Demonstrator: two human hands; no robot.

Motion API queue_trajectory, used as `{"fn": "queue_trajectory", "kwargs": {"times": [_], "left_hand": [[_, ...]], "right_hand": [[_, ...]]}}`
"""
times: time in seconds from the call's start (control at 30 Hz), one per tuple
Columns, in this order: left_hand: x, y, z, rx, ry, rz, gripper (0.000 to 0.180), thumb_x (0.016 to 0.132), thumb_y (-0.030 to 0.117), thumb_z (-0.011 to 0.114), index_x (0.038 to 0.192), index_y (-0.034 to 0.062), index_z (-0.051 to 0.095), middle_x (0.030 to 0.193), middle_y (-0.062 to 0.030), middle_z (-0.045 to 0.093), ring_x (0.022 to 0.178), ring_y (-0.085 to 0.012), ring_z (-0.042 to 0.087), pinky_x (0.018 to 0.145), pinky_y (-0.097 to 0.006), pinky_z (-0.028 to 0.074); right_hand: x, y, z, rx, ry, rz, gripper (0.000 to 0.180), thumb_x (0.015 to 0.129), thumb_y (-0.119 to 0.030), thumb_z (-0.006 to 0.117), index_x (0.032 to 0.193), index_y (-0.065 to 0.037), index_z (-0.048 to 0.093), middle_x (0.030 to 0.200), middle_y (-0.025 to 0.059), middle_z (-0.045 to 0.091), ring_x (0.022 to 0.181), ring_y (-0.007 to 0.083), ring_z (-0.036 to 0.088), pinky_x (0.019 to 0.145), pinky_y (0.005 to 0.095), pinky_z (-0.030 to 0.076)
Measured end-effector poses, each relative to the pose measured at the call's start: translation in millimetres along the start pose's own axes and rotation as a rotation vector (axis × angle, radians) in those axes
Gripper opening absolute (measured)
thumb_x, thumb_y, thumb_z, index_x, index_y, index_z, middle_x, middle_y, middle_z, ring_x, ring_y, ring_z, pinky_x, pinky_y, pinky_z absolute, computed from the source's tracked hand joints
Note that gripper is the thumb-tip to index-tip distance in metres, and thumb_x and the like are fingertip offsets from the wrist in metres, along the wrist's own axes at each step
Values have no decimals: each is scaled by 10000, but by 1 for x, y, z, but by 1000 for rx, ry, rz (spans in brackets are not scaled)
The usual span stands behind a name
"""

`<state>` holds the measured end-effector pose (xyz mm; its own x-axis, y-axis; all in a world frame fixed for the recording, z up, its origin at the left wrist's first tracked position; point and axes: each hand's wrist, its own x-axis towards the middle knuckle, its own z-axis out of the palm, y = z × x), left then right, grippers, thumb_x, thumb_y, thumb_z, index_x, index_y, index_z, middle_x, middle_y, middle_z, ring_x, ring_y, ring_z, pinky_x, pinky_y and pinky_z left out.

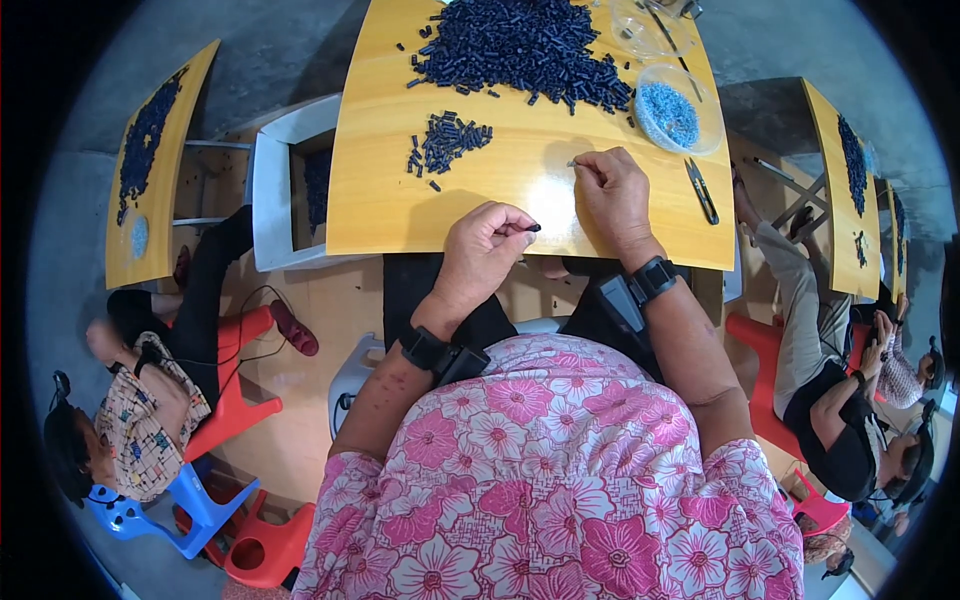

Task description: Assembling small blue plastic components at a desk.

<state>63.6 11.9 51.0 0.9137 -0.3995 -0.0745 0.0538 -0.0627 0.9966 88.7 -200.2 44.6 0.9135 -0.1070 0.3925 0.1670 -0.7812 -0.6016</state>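
Note:
Over the front edge of the yellow table (380, 215), my left hand (482, 248) pinches a small black tubular piece (534, 228) between thumb and fingertips. To its right, my right hand (615, 195) is closed in a pinch on a tiny pale piece (573, 164), too small to name. A small pile of black tubular pieces (450, 142) lies beyond my left hand. Farther back spreads a large heap of the same pieces (520, 50). Near my right hand stands a clear round tub (712, 130) of small light-blue pieces (668, 112).
Black thread snips (702, 190) lie at the table's right side. Behind the tub is a clear container (640, 30) with a thin dark stick. A white box (275, 200) stands against the table's left side. Other people sit at similar tables on both sides, on red stools (235, 370).

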Motion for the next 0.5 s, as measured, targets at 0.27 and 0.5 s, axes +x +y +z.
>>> {"fn": "queue_trajectory", "kwargs": {"times": [0.27,0.5], "left_hand": [[0,3,0,-12,-1,4,97,842,2,626,939,2,621,901,-25,639,841,-72,593,769,-221,490],[0,4,0,16,1,20,95,840,4,624,934,2,620,898,-25,639,840,-74,593,773,-228,488]], "right_hand": [[0,-6,-3,-15,-18,13,66,769,-37,666,829,-13,683,764,122,608,690,272,601,626,341,493],[0,-5,-2,-9,-33,28,70,771,-56,674,826,-15,687,754,116,601,649,255,602,597,323,492]]}}
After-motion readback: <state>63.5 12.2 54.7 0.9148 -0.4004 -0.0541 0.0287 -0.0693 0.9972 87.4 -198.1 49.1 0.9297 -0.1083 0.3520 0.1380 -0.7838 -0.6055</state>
